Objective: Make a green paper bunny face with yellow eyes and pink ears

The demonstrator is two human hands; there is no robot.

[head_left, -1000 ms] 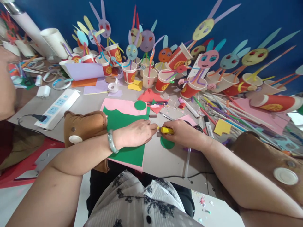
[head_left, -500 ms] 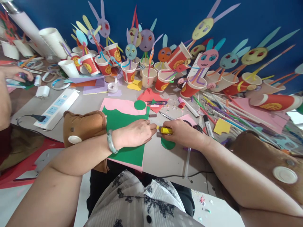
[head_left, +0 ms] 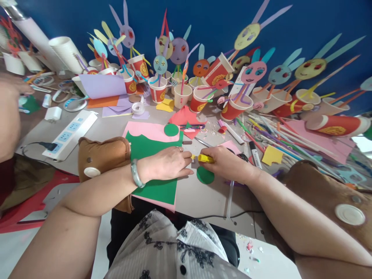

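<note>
My right hand is closed around a short yellow tube that looks like a marker; its far end is hidden in my palm. Just left of it, the fingertips of my left hand pinch at a tiny yellow piece, with the thumb stretched below. A narrow gap separates the piece from the tube. Under my left hand lies a green paper sheet with a cut-out edge, on top of pink paper. One green paper circle rests by my right hand, another green circle on the pink paper.
Paper cups with rabbit-faced figures line the back. Scissors, a black-capped marker and many pipe cleaners lie to the right. Brown cushions, a power strip and another person's arm are at left.
My left thumb has stretched out from the fingers; the tube remains in my right hand. At the back left a purple sheet now stands raised before the cups. The other person's hand has shifted left.
</note>
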